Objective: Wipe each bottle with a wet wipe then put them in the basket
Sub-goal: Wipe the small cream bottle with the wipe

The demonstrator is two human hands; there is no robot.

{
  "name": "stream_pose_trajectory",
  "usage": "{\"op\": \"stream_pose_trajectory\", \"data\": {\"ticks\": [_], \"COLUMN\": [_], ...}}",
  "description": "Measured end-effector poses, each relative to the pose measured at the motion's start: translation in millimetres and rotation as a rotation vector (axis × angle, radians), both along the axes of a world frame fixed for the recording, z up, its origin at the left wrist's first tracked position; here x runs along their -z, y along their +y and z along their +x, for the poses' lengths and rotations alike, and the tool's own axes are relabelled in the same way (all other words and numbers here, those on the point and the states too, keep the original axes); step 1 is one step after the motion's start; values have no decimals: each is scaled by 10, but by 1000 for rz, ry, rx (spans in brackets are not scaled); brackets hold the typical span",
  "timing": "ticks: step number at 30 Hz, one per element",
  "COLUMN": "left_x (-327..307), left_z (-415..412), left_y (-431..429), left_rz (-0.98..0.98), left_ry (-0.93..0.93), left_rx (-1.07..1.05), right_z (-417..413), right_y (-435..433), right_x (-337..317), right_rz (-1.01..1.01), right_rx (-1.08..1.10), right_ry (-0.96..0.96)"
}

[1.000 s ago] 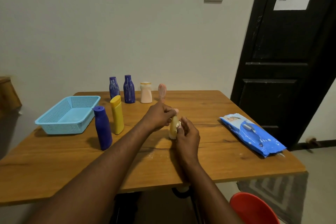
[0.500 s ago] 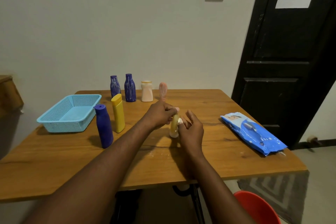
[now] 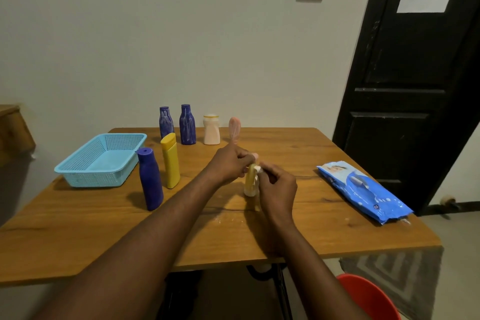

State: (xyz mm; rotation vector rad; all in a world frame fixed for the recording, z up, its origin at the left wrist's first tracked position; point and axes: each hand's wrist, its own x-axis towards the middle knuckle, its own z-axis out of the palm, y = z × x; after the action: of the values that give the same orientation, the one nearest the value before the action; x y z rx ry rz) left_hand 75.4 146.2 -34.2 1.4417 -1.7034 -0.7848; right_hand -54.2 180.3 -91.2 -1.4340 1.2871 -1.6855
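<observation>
A small pale yellow bottle (image 3: 251, 182) stands upright at the table's middle. My left hand (image 3: 228, 166) grips its top from the left. My right hand (image 3: 277, 187) presses a small white wet wipe (image 3: 258, 169) against the bottle's upper right side. The light blue basket (image 3: 78, 175) sits at the left with nothing visible in it. Near it stand a dark blue bottle (image 3: 150, 179) and a yellow bottle (image 3: 170, 160). At the back edge stand two blue bottles (image 3: 187, 125), a cream bottle (image 3: 211, 129) and a pink bottle (image 3: 234, 128).
A blue pack of wet wipes (image 3: 363, 189) lies at the table's right side. The wooden table (image 3: 78, 236) stands against a white wall. A black door (image 3: 405, 80) is at the right, a red stool (image 3: 368, 299) below the table's near right corner.
My right hand's fingers closed again around the wipe and shifted up on the bottle's side. The left hand stays on the bottle's top.
</observation>
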Motion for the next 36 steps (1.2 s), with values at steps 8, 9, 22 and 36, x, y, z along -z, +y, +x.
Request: {"op": "stream_pose_trajectory", "data": {"ticks": [8,9,22,36], "left_x": [-7,-5,-22,-187], "left_z": [-18,-17,-35,-72], "left_y": [20,29,63,81], "left_rz": [-24,-30,-53,26], "left_ry": [-38,-37,-46,-198], "left_rx": [-20,-23,-20,0], "right_z": [-11,-36,-79,-199], "right_y": [-327,-350,37,-111], "right_x": [-109,-82,147,239], "right_rz": [103,150,39,176], "right_rx": [-111,-145,-9,-166], "right_ry": [-35,-4,165,163]}}
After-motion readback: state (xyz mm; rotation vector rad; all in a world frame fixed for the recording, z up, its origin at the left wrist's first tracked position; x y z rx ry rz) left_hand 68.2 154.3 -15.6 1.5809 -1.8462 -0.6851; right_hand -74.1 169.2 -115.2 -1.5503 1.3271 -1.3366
